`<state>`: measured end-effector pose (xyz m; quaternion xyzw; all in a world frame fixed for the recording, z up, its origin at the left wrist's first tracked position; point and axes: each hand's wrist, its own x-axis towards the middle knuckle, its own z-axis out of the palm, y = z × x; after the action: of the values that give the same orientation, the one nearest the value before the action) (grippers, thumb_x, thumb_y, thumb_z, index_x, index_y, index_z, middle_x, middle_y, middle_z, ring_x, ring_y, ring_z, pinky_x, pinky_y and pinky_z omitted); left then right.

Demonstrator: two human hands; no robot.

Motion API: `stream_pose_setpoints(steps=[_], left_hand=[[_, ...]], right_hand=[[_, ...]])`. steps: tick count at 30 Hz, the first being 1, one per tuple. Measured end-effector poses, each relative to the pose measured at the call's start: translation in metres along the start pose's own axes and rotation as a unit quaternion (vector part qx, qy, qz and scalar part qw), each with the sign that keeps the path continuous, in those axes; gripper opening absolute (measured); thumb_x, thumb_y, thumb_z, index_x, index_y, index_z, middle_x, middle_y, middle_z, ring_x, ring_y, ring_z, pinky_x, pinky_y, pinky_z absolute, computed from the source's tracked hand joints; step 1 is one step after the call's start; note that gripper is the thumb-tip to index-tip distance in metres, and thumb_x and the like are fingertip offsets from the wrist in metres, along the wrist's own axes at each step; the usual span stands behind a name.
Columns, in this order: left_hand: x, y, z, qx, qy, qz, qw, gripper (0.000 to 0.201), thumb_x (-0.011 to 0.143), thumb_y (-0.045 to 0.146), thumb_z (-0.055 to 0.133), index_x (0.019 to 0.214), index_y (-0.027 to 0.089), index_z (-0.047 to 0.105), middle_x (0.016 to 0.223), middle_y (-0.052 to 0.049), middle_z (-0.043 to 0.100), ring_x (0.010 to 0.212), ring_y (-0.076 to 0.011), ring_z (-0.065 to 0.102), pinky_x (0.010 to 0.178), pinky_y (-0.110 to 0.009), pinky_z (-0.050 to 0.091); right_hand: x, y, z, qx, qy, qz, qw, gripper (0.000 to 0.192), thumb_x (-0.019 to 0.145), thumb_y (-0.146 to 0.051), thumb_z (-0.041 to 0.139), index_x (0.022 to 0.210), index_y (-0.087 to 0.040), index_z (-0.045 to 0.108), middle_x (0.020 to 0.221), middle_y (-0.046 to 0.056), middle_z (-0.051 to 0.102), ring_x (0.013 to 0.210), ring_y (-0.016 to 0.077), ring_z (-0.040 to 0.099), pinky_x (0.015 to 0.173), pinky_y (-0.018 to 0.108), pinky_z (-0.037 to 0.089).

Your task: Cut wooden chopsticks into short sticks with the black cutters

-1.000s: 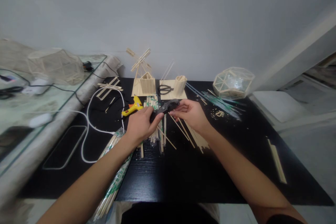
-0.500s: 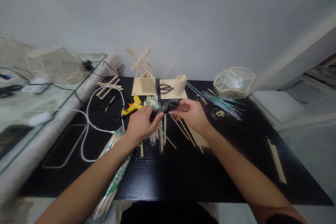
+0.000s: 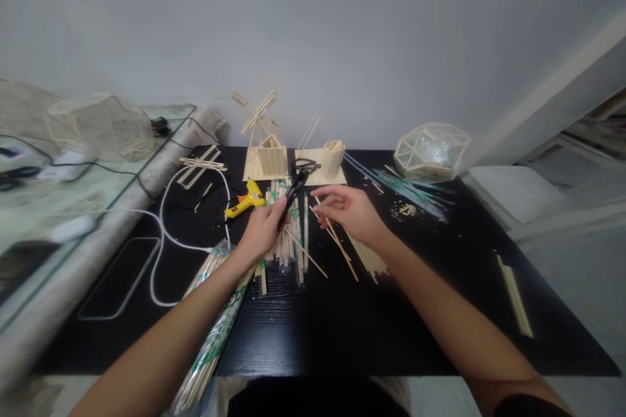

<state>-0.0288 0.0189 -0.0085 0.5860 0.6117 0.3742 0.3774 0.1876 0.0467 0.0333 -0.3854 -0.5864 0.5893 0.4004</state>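
My left hand (image 3: 267, 228) is wrapped round a black hand tool (image 3: 295, 190), which points up and away from me. Its working end is too dark to make out. To the right, my right hand (image 3: 353, 210) has its fingertips closed on a thin wooden stick (image 3: 333, 232), which slants down toward the table. Under and beside the hands lie loose sticks (image 3: 369, 254) and packs of sticks in green-printed wrap (image 3: 281, 244). A yellow glue gun (image 3: 246, 200) rests just left of my left hand.
Behind stand a stick windmill model (image 3: 272, 158) and a round stick cup (image 3: 333, 159) on a wooden base, with black scissors (image 3: 307, 165). A faceted frame (image 3: 433, 153) sits back right. A white cable (image 3: 159, 234) loops at left, near a wrapped stick bundle (image 3: 210, 345).
The black tool has swung from level between both hands to pointing upward in my left hand. My right hand has come away from it, and the stick at its fingertips has shifted.
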Motion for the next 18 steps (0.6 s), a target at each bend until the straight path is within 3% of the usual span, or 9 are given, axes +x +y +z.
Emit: stream_pose_setpoints(steps=[10, 15, 18], left_hand=[[0.001, -0.005, 0.001, 0.019, 0.023, 0.027, 0.999, 0.064, 0.097, 0.069, 0.034, 0.069, 0.019, 0.064, 0.054, 0.0, 0.056, 0.054, -0.0157, 0.052, 0.054, -0.027, 0.039], [0.001, -0.001, -0.001, 0.07, 0.017, 0.039, 0.997, 0.064, 0.097, 0.068, 0.033, 0.069, 0.019, 0.064, 0.056, 0.0, 0.058, 0.059, -0.0172, 0.055, 0.06, -0.028, 0.039], [0.002, -0.001, -0.001, 0.098, 0.017, 0.042, 0.994, 0.066, 0.097, 0.069, 0.032, 0.069, 0.019, 0.064, 0.058, 0.0, 0.059, 0.062, -0.0186, 0.057, 0.063, -0.029, 0.04]], right_hand=[[0.018, 0.017, -0.033, -0.111, 0.123, -0.022, 0.986, 0.034, 0.072, -0.037, 0.082, 0.096, -0.019, 0.065, 0.073, 0.003, 0.072, 0.063, 0.0193, 0.071, 0.058, 0.032, 0.063], [0.021, 0.039, -0.022, -0.161, 0.117, -0.014, 0.98, 0.028, 0.069, -0.034, 0.083, 0.082, -0.021, 0.062, 0.071, 0.0, 0.069, 0.065, 0.0179, 0.069, 0.054, 0.03, 0.061], [0.023, 0.046, -0.022, -0.197, 0.109, -0.024, 0.974, 0.02, 0.071, -0.029, 0.082, 0.079, -0.02, 0.066, 0.073, 0.001, 0.07, 0.07, 0.0182, 0.068, 0.06, 0.031, 0.062]])
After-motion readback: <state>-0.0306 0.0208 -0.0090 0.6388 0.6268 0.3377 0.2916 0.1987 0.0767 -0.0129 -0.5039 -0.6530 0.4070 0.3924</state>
